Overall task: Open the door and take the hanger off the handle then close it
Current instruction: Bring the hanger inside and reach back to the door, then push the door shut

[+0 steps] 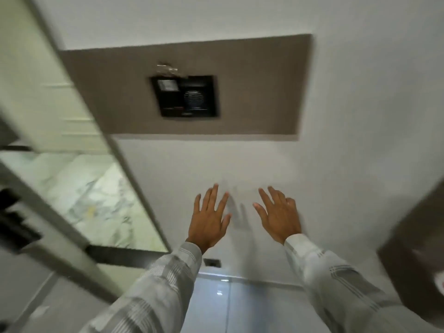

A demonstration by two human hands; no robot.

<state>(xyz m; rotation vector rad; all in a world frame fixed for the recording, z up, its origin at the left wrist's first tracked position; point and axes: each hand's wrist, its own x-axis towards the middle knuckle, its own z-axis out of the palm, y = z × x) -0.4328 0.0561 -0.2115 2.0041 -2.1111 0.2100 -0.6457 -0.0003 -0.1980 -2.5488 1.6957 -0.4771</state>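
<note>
My left hand [209, 218] and my right hand [278, 217] are both raised in front of a white wall [348, 116], fingers spread, holding nothing. They are side by side with a small gap between them. At the far right a dark brown panel [413, 255], perhaps the door's edge, leans into view. No handle and no hanger show in this blurred frame.
A brown wall panel [252, 87] carries a black control unit [186, 96] above my hands. On the left a pale frame [115, 145] borders a glass pane showing marble [96, 200]. Glossy floor tiles [228, 306] lie below, with a small socket [212, 262] low on the wall.
</note>
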